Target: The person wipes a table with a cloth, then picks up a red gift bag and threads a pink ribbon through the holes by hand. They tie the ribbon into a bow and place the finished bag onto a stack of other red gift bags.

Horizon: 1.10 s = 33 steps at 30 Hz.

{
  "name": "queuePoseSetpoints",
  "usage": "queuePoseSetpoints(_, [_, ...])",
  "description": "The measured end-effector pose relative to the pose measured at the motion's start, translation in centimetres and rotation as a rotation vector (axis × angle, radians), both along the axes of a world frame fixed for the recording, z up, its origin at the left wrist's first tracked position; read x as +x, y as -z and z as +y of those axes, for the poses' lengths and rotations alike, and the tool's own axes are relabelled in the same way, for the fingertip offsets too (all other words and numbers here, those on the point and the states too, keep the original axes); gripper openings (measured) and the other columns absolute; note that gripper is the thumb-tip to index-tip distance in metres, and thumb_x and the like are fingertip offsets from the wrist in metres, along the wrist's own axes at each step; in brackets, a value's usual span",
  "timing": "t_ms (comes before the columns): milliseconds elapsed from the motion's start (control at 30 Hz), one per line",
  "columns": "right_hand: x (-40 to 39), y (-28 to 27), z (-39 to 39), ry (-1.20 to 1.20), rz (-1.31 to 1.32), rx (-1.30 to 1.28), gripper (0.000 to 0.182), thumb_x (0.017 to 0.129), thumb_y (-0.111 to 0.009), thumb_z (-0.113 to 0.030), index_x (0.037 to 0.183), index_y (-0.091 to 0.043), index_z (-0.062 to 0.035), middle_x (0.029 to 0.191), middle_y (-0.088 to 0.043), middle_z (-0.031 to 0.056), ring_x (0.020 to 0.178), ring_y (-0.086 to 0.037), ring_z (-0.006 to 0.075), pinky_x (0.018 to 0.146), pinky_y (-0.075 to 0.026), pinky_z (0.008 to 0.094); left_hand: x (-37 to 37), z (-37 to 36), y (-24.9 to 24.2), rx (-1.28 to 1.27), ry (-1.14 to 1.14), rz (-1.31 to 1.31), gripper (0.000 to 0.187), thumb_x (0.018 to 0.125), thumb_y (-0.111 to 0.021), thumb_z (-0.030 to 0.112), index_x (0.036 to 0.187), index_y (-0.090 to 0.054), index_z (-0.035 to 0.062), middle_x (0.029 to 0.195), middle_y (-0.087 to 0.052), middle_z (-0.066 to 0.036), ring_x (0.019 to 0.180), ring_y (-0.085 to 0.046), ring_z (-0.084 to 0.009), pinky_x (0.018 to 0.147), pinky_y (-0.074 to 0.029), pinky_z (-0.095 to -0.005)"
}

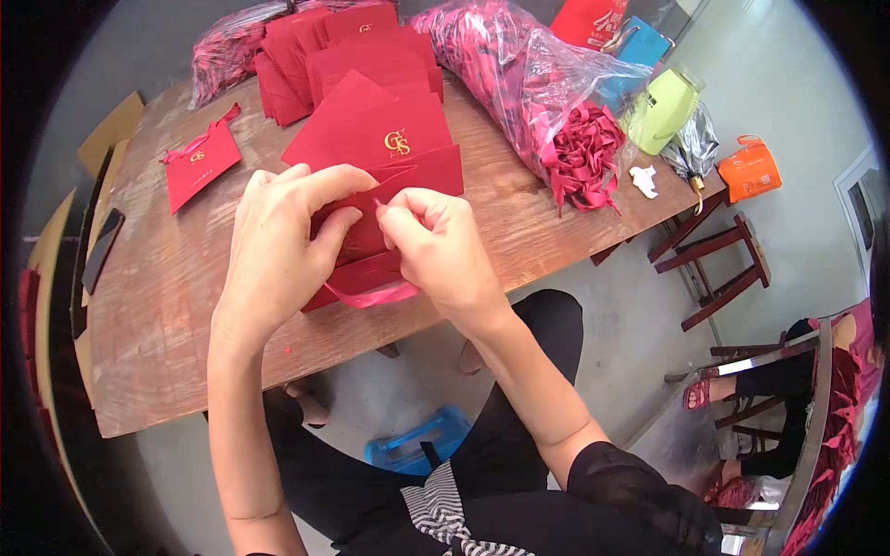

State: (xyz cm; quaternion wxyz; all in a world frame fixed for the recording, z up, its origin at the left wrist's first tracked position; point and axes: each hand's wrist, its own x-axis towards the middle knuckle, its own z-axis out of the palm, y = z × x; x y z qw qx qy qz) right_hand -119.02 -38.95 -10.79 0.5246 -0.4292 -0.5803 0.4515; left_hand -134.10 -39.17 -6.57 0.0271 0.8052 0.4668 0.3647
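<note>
- At the near edge of the wooden table, seen from the head view, a red paper gift bag lies between the person's two hands, a pink ribbon handle looping from its near side.
- The left hand bends over the bag's left part, thumb and forefinger curved with a gap between their tips; whether they grip it, I can't tell, and the other fingers are mostly hidden.
- The right hand has thumb and forefinger pinched together, a small ribbon end poking out at their tips, the remaining fingers curled in.
- Just beyond, I see overlapping red bags, the nearest with gold lettering.
- Far left, one finished-looking bag with a ribbon lies apart; a phone rests at the table's left edge.
- Far right, a clear plastic sack spills red ribbons near a crumpled white tissue.
</note>
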Motion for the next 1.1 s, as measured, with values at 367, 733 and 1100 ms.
queuePoseSetpoints(367, [0.2,0.2,0.2,0.019,-0.046,0.03,0.02,0.085,-0.057,-0.01,0.07,-0.054,0.0037,0.053,-0.044,0.0047,0.056,-0.04,0.0051,0.049,-0.036,0.0284,-0.6,0.6,0.4,-0.01,0.023,-0.036,0.016,0.076,-0.063,0.007,0.092,-0.066,0.008,0.078,-0.064,-0.009,0.077,-0.059,-0.0243,0.072,-0.039,-0.0334])
queuePoseSetpoints(733, [-0.1,0.2,-0.1,0.121,-0.213,0.231,0.019,0.083,-0.057,-0.008,0.068,-0.053,0.0018,0.054,-0.053,0.0147,0.046,-0.049,0.0157,0.046,-0.038,0.0334,-0.1,0.1,0.5,0.026,-0.012,0.015,0.016,0.076,-0.062,0.008,0.092,-0.067,0.0089,0.079,-0.064,-0.008,0.077,-0.058,-0.0243,0.072,-0.04,-0.0338])
queuePoseSetpoints(1100, [-0.5,0.1,-0.3,0.153,-0.222,0.213,0.019,0.083,-0.057,-0.009,0.07,-0.052,0.0032,0.055,-0.045,0.0132,0.052,-0.044,0.0094,0.048,-0.037,0.0306,-0.1,-0.1,0.7,0.087,0.0,0.014,0.015,0.076,-0.062,0.008,0.091,-0.066,0.0086,0.075,-0.062,-0.01,0.075,-0.058,-0.0253,0.072,-0.039,-0.0344])
